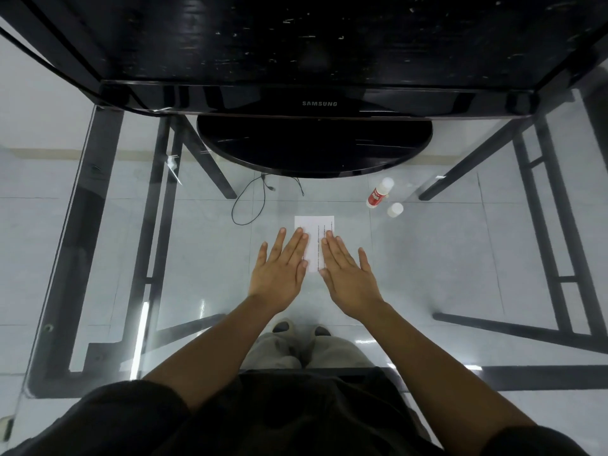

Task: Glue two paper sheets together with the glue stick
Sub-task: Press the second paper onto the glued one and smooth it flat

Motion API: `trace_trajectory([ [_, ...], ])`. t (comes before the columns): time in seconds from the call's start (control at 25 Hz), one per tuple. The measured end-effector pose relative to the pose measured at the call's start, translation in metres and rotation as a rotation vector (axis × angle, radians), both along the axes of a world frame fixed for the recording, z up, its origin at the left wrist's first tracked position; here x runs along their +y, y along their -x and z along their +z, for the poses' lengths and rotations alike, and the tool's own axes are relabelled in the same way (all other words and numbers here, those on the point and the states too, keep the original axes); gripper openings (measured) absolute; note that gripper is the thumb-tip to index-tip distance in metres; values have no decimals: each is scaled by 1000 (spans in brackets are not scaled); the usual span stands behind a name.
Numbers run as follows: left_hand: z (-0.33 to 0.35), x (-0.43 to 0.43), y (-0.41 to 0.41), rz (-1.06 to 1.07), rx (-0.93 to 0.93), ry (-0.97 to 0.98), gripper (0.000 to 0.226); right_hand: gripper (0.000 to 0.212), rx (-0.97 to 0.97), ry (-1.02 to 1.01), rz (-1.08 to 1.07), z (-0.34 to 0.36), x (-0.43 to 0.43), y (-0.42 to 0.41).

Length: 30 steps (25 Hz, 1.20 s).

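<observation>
Both grips flat, fingers spread, clamping nothing: left hand [279, 268] and right hand [345, 274] press my paper sheets [314, 240] onto the glass counter [197, 258] | glue stick [380, 192] lies uncapped beside its cap [395, 210], near the sheets | gluing looks done, I judge; pressing and recapping remain.

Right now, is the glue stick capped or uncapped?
Uncapped: the glue stick lies on the glass table, its white cap apart beside it.

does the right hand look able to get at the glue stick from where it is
Probably yes. The right hand lies flat on the paper, holding nothing, and bare glass lies between it and the glue stick ahead to its right.
</observation>
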State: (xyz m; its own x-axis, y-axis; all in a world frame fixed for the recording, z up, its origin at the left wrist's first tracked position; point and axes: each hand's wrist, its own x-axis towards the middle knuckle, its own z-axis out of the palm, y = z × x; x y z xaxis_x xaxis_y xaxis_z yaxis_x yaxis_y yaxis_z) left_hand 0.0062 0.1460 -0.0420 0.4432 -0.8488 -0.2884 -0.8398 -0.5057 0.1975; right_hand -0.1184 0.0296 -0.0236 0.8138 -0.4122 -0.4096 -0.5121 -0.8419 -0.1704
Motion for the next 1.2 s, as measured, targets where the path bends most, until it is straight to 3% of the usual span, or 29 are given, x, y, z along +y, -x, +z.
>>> trace_trajectory([
  [0.28,0,0,0,-18,-41,-38,58,71,-11,5,263,4,0,10],
  [0.88,2,0,-1,0,6,-16,55,77,45,50,299,15,-23,40],
  [1.2,2,1,-2,-13,-3,-10,55,68,1,-6,355,8,-15,15],
])
